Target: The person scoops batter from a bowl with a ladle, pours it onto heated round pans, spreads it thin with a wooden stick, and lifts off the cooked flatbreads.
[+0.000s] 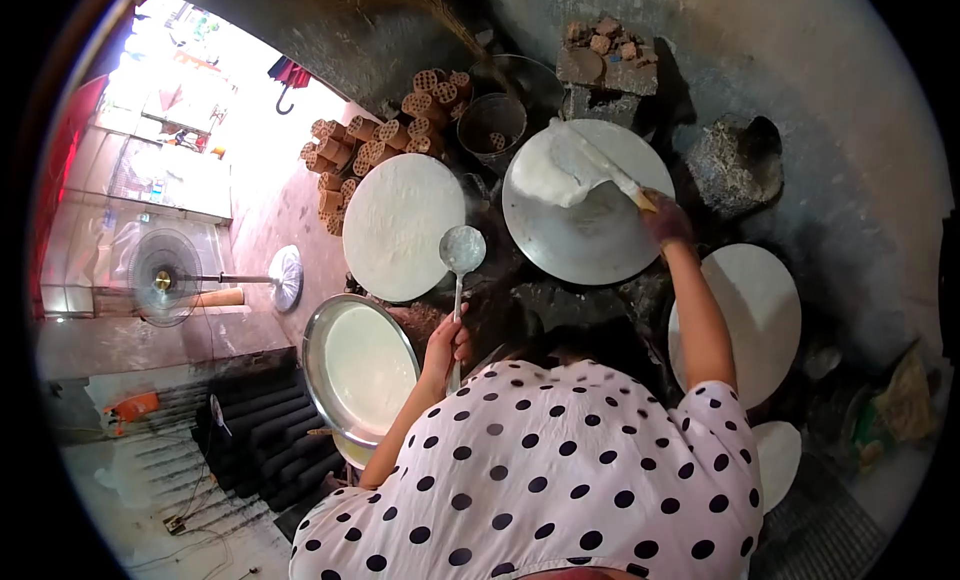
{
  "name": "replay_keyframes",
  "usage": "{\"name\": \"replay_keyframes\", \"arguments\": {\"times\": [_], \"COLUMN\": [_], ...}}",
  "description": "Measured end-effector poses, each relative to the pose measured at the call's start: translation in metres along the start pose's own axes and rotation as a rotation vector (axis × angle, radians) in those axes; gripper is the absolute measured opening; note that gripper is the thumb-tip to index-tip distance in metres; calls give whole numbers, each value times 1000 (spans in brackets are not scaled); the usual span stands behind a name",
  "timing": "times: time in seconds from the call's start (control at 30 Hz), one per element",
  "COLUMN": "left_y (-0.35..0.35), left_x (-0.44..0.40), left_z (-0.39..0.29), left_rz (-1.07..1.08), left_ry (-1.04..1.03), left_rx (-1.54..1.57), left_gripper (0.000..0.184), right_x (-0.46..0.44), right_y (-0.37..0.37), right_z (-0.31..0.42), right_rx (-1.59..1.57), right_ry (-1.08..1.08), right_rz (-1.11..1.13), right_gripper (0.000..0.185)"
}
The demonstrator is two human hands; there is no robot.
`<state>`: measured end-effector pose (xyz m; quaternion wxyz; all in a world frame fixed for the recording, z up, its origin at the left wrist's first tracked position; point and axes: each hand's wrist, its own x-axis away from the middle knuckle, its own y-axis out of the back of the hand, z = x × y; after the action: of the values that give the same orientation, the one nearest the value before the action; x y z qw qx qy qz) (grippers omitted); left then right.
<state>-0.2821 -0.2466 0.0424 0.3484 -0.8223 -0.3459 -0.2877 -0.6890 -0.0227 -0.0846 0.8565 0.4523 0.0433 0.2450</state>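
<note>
My left hand (447, 345) is closed round the handle of a metal ladle (462, 250), its bowl up near the edge of a pale round griddle (402, 230). Below and left of that hand sits a wide steel basin (312, 365) of white batter (368, 370). My right hand (664, 220) grips the wooden handle of a spreader (605, 165), whose far end lies in wet white batter (552, 168). This batter covers the upper left part of a second round griddle (590, 242); the rest of that surface looks grey and bare.
Several perforated clay-coloured briquettes (392, 135) are stacked behind the left griddle, beside a dark bucket (492, 125). Black briquettes (270, 430) lie at lower left. A standing fan (165, 278) is farther left. Another pale disc (745, 320) lies at right, near a rough stove-like block (735, 165).
</note>
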Motion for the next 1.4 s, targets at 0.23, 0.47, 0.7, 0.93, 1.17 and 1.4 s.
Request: {"name": "replay_keyframes", "arguments": {"times": [0.23,0.47,0.7,0.93,1.17,1.4], "left_y": [5,9,5,17,17,38], "left_x": [4,6,27,53,62,66], "left_z": [3,16,36,62,67,61], "left_rz": [20,-13,-78,-123,-171,-91], "left_ry": [-23,40,21,-4,45,21], "left_rx": [42,83,128,141,77,62], "left_gripper": [31,34,33,35,32,34], "right_x": [9,8,-2,6,11,95], "right_y": [-1,17,26,51,25,55], "right_z": [-10,25,-3,-13,-6,-106], "right_rx": [98,69,-17,185,45,-400], "right_ry": [334,140,191,482,359,267], "right_rz": [414,453,317,554,343,165], "right_gripper": [51,52,47,44,40,48]}}
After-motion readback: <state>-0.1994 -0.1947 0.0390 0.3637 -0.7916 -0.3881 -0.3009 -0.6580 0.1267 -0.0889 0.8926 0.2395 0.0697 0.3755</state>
